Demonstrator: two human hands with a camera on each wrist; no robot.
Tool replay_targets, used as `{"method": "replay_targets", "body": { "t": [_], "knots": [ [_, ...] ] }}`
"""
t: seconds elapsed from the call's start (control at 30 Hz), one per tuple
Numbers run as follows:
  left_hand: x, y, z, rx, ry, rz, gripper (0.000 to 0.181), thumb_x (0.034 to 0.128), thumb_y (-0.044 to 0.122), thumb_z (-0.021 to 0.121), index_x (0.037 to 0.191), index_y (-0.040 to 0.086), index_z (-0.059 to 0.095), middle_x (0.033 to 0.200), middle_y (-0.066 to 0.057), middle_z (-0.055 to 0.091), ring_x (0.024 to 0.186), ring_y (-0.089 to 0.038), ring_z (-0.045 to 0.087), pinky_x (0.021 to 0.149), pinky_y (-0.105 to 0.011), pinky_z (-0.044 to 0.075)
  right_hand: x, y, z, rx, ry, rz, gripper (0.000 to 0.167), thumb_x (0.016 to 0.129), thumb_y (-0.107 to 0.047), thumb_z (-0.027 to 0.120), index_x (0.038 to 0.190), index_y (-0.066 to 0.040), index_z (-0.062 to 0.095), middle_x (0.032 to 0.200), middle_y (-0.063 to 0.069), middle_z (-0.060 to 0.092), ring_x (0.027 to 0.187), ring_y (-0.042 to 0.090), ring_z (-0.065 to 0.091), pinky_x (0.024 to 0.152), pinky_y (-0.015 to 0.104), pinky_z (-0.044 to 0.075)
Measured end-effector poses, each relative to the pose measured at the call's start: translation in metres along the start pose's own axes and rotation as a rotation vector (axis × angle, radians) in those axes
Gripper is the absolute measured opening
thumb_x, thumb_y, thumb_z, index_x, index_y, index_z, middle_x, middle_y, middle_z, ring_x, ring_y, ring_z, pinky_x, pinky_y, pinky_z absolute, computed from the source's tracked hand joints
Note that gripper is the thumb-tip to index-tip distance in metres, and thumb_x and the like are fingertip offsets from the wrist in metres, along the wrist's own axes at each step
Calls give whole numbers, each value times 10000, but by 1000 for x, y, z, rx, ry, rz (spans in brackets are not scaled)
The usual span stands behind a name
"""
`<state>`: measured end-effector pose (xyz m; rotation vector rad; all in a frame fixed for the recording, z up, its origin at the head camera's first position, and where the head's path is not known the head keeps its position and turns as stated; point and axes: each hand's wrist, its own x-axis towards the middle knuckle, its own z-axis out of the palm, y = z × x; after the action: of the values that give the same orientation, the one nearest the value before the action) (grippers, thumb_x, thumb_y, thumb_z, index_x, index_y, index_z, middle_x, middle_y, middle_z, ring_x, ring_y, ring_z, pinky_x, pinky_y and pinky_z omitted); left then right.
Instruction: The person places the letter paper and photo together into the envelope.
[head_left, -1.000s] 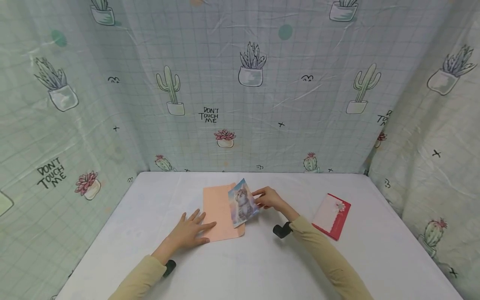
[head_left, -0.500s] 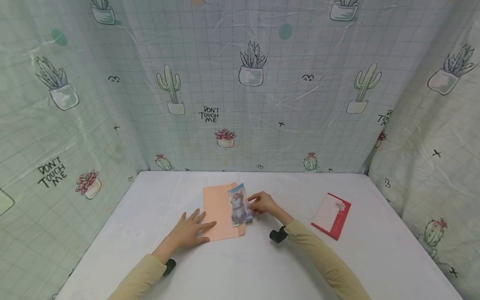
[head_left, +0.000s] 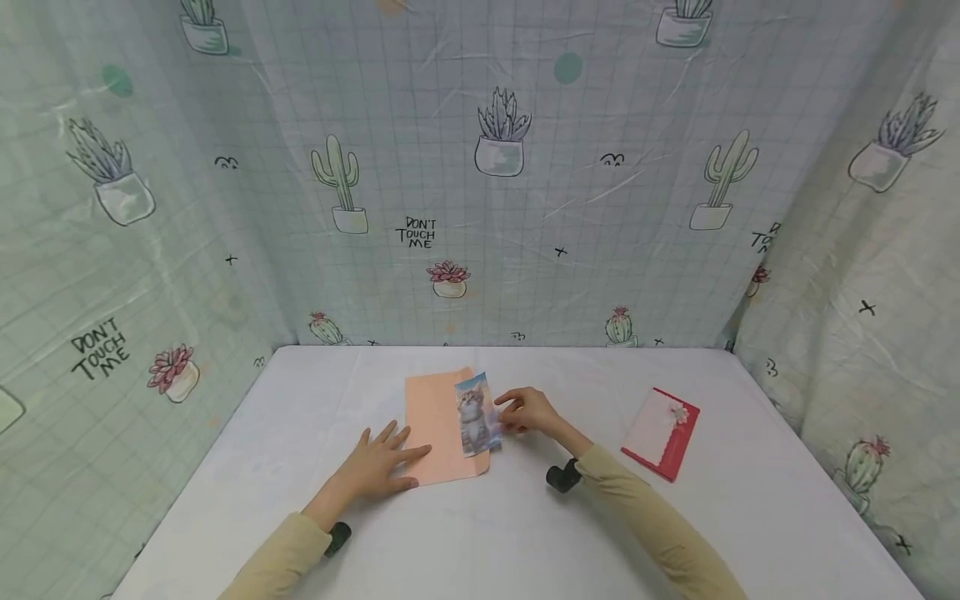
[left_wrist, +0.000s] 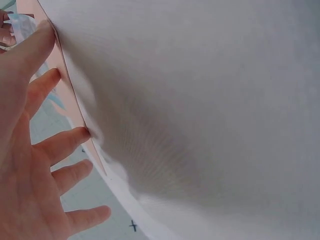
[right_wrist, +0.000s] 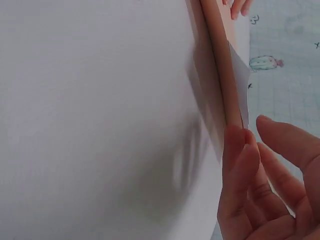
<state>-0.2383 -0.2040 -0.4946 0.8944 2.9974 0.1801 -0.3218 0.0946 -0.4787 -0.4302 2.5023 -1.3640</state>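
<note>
One hand [head_left: 528, 411], the right, pinches the card [head_left: 475, 417], best done lightly to avoid creases; the left hand [head_left: 377, 465], fingers spread, should press the envelope [head_left: 432, 408] steady.

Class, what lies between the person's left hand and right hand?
The peach envelope and the kitten picture, with the picture nearer the right hand, as the head view shows.

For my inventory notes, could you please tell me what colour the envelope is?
The envelope is pale peach, showing best in the head view.
</note>
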Motion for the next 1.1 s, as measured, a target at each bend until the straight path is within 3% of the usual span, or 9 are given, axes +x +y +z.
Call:
{"method": "replay_targets", "body": {
  "t": [0.3, 0.7, 0.8, 1.0, 1.1],
  "knots": [
    [-2, 3, -4, -17, -11, -11, 523, 817, 461, 567, 1291, 258, 481, 1373, -208, 393, 1297, -448, 266, 939, -701, 214, -6, -1, 1, 3, -32, 19, 268, 782, -116, 668, 1040, -49, 638, 789, 120, 691, 645, 183, 657, 487, 273, 511],
    [-2, 3, -2, -28, -5, -11, 532, 806, 465, 577, 1288, 259, 485, 1371, -209, 395, 1292, -458, 268, 934, -703, 217, -4, -2, 13, -61, -4, 22, 262, 754, -98, 693, 1009, -56, 645, 724, 79, 682, 556, 103, 592, 452, 228, 476],
    [-3, 4, -2, -31, -8, -14, 530, 806, 465, 577, 1289, 268, 483, 1376, -203, 390, 1297, -455, 260, 939, -701, 213, -5, -1, 13, -177, -14, -63, 256, 763, -102, 686, 1012, -59, 647, 760, 78, 679, 598, 133, 600, 488, 231, 482],
    [-3, 3, -5, -44, -19, -23, 534, 799, 491, 573, 1284, 284, 486, 1378, -188, 395, 1288, -479, 253, 940, -703, 206, -13, -3, 11, -696, -12, -366, 238, 795, -218, 666, 1013, -123, 674, 1002, 45, 614, 880, 184, 556, 652, 275, 492],
    [-2, 1, -6, -46, -35, -32, 553, 801, 508, 563, 1298, 285, 468, 1391, -166, 385, 1295, -476, 240, 949, -699, 199, -17, -3, 10, -886, -28, -505, 225, 823, -253, 632, 1027, -167, 673, 1134, 19, 589, 994, 189, 521, 708, 291, 504]
  ]
}}
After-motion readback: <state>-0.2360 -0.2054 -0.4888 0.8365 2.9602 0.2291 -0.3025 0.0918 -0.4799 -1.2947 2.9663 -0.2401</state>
